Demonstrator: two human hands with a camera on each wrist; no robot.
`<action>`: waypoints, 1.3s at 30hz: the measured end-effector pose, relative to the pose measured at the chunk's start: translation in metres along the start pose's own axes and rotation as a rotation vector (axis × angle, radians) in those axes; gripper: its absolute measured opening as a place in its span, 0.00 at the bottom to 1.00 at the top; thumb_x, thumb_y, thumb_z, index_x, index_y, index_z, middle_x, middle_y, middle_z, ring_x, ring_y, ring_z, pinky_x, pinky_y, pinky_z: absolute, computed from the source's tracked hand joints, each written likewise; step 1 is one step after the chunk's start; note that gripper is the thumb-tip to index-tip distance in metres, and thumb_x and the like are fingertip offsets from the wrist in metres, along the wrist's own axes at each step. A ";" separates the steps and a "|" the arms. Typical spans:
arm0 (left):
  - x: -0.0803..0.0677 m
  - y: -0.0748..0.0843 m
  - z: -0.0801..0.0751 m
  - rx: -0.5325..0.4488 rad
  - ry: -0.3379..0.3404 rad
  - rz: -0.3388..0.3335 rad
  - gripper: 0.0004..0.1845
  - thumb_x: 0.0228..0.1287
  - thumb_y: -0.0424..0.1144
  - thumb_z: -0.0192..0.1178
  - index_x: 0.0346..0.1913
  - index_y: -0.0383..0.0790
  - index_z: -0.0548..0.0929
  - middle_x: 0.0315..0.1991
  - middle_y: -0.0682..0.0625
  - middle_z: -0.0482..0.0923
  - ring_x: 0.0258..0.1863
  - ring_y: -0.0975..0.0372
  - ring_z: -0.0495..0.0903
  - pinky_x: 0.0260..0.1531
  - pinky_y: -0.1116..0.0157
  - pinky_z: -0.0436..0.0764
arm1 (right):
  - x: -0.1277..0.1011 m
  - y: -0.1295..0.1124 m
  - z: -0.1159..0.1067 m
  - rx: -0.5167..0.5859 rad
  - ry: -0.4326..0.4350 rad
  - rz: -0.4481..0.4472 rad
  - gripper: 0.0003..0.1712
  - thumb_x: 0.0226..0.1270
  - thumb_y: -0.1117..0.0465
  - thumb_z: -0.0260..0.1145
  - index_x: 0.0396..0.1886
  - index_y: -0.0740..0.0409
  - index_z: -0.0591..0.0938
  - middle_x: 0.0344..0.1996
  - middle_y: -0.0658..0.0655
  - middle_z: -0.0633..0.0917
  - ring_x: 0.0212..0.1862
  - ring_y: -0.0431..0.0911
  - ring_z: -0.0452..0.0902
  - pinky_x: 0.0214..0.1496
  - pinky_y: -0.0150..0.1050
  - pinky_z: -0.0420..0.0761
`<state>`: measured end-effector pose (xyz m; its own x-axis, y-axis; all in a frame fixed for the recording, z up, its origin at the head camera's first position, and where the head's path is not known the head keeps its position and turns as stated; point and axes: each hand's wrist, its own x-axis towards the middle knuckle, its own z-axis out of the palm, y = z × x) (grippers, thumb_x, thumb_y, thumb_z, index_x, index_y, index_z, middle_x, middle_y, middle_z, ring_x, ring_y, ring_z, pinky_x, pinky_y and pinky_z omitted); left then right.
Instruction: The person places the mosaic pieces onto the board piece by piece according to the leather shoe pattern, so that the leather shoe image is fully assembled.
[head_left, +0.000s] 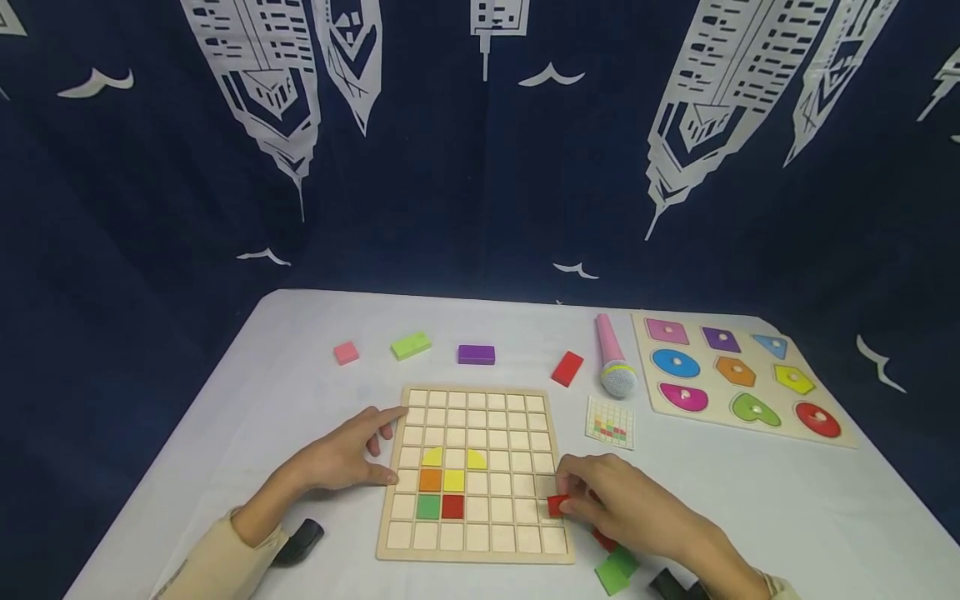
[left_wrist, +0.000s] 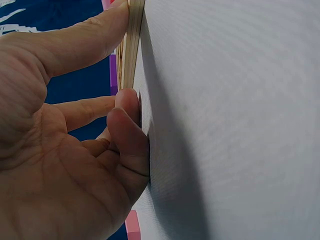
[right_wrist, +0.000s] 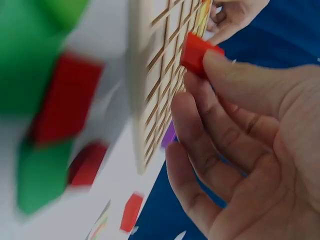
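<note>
A wooden grid board (head_left: 517, 533) lies on the white table, its cells partly filled with yellow, orange, green and red pieces. My left hand (head_left: 348, 450) rests at the board's left edge; thumb and index finger touch the frame while the other fingers bend loosely beneath. My right hand (head_left: 626, 504) pinches a red square tile (right_wrist: 196, 52) between thumb and fingers, over the board's right edge. In the head view, green tiles (head_left: 617, 570) and a red tile (head_left: 604, 540) lie below that hand, partly covered by it.
A pattern card (head_left: 610, 422) and a pink toy microphone (head_left: 613, 354) lie right of the board. Farther right is a shape puzzle (head_left: 720, 417). Behind the board are a pink block (head_left: 346, 353), a light green block (head_left: 410, 345), a purple block (head_left: 476, 355) and a red block (head_left: 567, 368).
</note>
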<state>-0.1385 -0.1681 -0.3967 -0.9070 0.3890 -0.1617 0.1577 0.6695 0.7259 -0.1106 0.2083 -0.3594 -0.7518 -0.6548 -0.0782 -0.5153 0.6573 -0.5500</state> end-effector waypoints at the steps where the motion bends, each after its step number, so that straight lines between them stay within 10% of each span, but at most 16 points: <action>1: 0.000 0.000 0.000 0.002 -0.002 0.005 0.48 0.49 0.35 0.78 0.74 0.37 0.66 0.45 0.50 0.69 0.40 0.59 0.69 0.35 0.67 0.70 | 0.004 -0.004 0.002 -0.018 0.012 -0.006 0.08 0.68 0.57 0.70 0.32 0.42 0.77 0.25 0.37 0.79 0.29 0.31 0.72 0.33 0.30 0.75; 18: 0.001 0.000 0.002 0.007 -0.006 -0.005 0.48 0.49 0.35 0.78 0.74 0.36 0.65 0.45 0.50 0.69 0.40 0.60 0.70 0.36 0.66 0.71 | 0.063 -0.044 0.044 -0.112 0.076 -0.064 0.06 0.63 0.66 0.70 0.32 0.50 0.82 0.21 0.39 0.76 0.24 0.32 0.68 0.27 0.28 0.71; 32: 0.001 0.001 0.001 0.001 -0.005 -0.006 0.48 0.49 0.35 0.78 0.74 0.36 0.65 0.45 0.49 0.69 0.40 0.59 0.69 0.35 0.66 0.70 | 0.058 -0.055 0.051 -0.214 0.083 -0.045 0.09 0.60 0.64 0.74 0.27 0.46 0.83 0.27 0.40 0.76 0.30 0.33 0.69 0.31 0.29 0.72; 39: 0.003 0.001 0.001 0.010 0.002 -0.032 0.48 0.48 0.34 0.78 0.73 0.36 0.66 0.45 0.50 0.69 0.40 0.59 0.69 0.35 0.65 0.71 | 0.042 -0.054 0.043 -0.272 0.026 -0.057 0.12 0.62 0.62 0.72 0.46 0.48 0.89 0.41 0.43 0.83 0.42 0.35 0.75 0.40 0.32 0.78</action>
<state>-0.1406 -0.1654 -0.3971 -0.9124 0.3660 -0.1834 0.1324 0.6878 0.7137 -0.0965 0.1290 -0.3685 -0.7270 -0.6860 -0.0298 -0.6459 0.6979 -0.3094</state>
